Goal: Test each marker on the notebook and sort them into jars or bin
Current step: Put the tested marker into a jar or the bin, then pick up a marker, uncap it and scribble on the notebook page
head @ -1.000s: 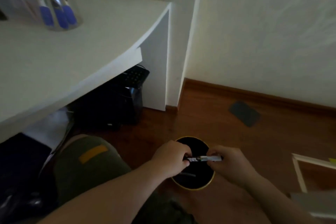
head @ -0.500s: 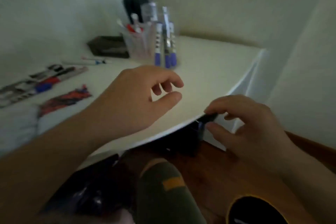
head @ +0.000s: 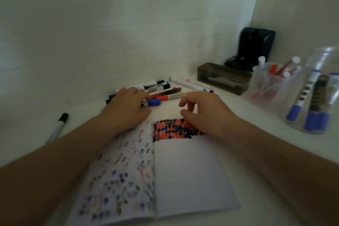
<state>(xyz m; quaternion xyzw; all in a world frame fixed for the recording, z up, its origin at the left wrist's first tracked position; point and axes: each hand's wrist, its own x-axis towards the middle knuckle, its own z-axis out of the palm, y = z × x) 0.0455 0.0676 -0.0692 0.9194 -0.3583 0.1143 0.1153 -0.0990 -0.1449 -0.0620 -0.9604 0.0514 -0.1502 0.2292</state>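
Note:
An open lined notebook (head: pixel 183 170) lies in front of me, its left page dotted with ink marks and a dense red, black and blue patch at the top of the right page. My left hand (head: pixel 126 110) lies over a blue-capped marker (head: pixel 153 102) at the notebook's top edge, fingers closed on it. My right hand (head: pixel 203 113) hovers above the inked patch, fingers curled apart and holding nothing. Several loose markers (head: pixel 165 91) lie just beyond both hands. The bin is out of view.
At the right stand a clear jar with red markers (head: pixel 271 82) and a clear jar with blue markers (head: pixel 315 97). A black-capped marker (head: pixel 58 126) lies alone at the left. A dark case (head: pixel 222 77) and a black device (head: pixel 256 46) sit by the wall.
My view swung up from the bin on the floor to the desk. Both hands moved from over the bin to the notebook, and my left hand came down on the blue-capped marker.

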